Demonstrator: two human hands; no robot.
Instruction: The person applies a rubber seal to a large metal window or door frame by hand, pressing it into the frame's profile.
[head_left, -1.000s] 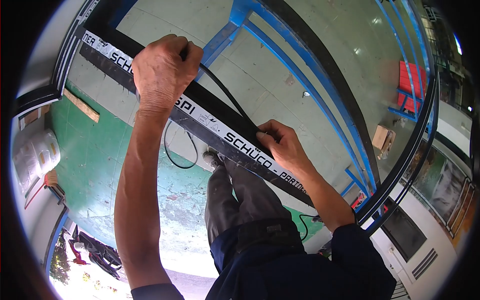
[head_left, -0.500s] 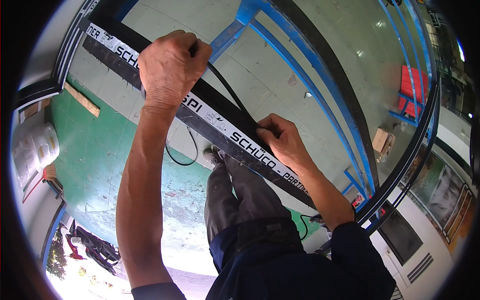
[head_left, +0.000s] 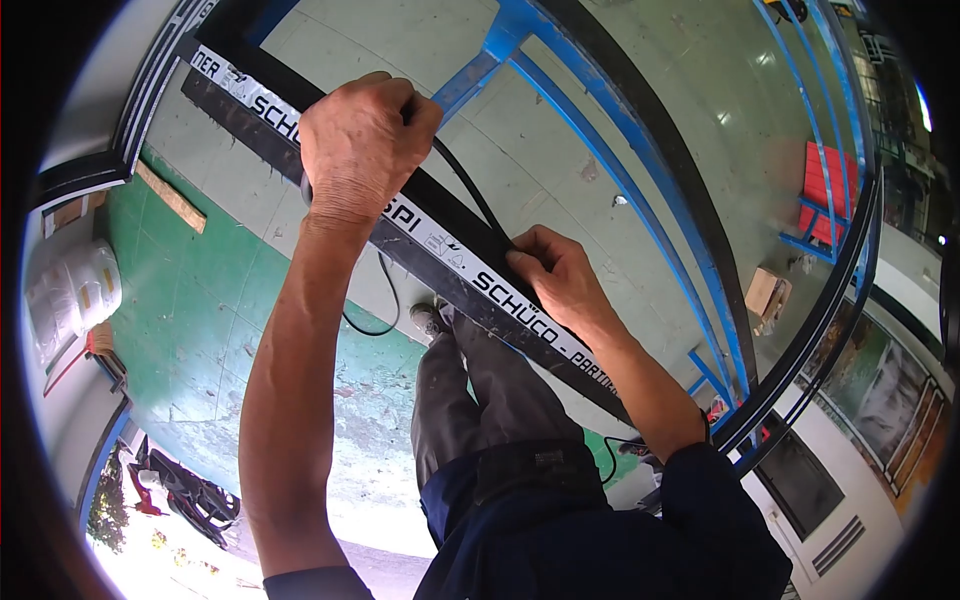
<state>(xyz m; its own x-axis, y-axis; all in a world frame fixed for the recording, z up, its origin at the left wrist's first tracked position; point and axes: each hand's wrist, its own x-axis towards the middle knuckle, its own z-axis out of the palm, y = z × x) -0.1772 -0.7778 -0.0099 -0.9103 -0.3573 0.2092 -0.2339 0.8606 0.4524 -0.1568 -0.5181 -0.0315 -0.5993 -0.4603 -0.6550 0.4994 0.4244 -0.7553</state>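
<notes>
A dark frame bar (head_left: 455, 262) with white printed tape runs diagonally in front of my body. Over its upper left part, my left hand (head_left: 368, 135) has its fingers curled down around a black rubber strip. The strip (head_left: 466, 180) bows away from the bar between my hands. Farther right along the bar, my right hand (head_left: 560, 280) pinches the strip between thumb and fingers against the bar. Below the bar hangs a thin black loop (head_left: 385, 315).
Blue metal supports (head_left: 610, 160) stand beyond the bar. A red panel (head_left: 828, 190) and a cardboard box (head_left: 765, 292) are at the right. A wooden strip (head_left: 170, 197) lies on the floor at left, near a wrapped bundle (head_left: 80, 295).
My left hand has shifted slightly right and down in view, along with the bar. My right hand has moved slightly left and keeps its pinch.
</notes>
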